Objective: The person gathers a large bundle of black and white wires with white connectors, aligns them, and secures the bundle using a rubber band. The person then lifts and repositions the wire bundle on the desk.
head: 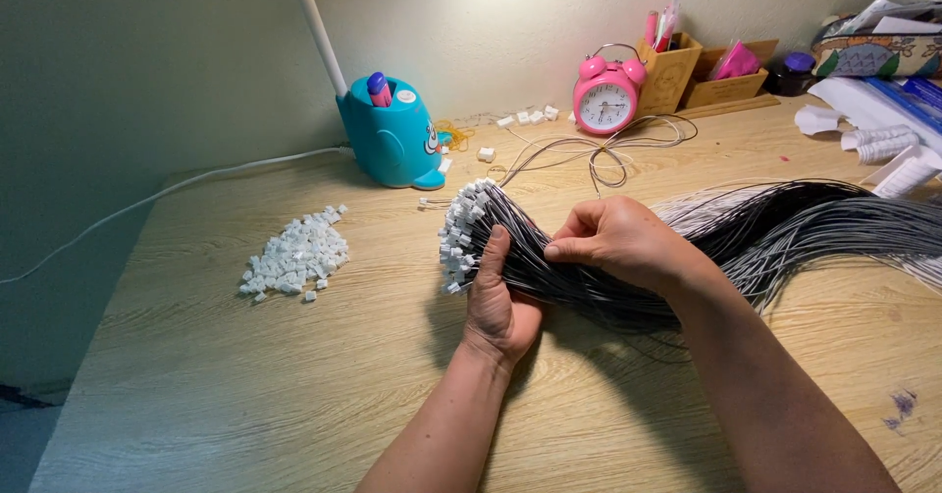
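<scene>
Both hands, left hand (500,302) and right hand (613,243), clasp the black-and-white wire bundle (785,228) near its white connectors (459,230).

Both bare forearms reach in from the lower edge of the view toward the bundle of wires (687,248). The left hand (497,302) lies under the bundle near its plug end, palm up, fingers stretched along the strands and thumb laid over them. The right hand (618,243) sits on top of the bundle just beside the left, knuckles up, fingers curled, thumb and forefinger pinched together on a few strands.
</scene>
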